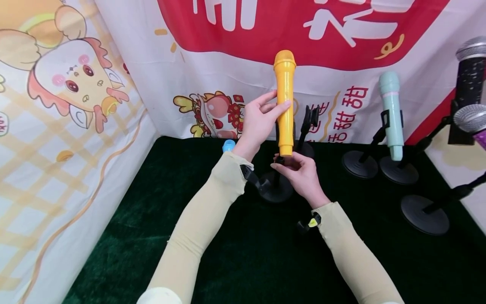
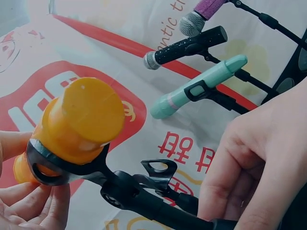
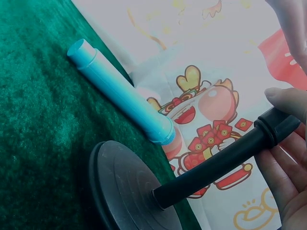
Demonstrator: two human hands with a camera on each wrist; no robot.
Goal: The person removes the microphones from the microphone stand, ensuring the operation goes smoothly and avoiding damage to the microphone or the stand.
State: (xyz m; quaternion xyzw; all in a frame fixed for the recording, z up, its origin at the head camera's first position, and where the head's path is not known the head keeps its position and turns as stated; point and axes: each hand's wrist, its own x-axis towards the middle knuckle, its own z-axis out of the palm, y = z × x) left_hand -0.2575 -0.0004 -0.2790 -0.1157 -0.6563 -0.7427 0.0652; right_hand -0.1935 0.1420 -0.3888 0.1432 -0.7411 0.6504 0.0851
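A yellow microphone (image 1: 285,84) stands upright, head at the top, pinched between the thumb and fingers of my left hand (image 1: 260,120). In the left wrist view its lower end sits inside the black clip (image 2: 48,165) of a microphone stand. My right hand (image 1: 303,177) grips that stand just below the microphone; the right wrist view shows thumb and fingers around the top of the pole (image 3: 216,165), above the round base (image 3: 132,191). A light blue microphone (image 3: 120,98) lies on the green cloth beside the base, mostly hidden behind my left forearm in the head view.
Behind stands another stand with a bare clip (image 1: 311,118). At the right, stands hold a mint microphone (image 1: 392,109), a black speckled one (image 1: 468,93) and a purple one with a silver head (image 1: 471,118). Printed cloth (image 1: 212,67) hangs behind the green-covered table (image 1: 235,261).
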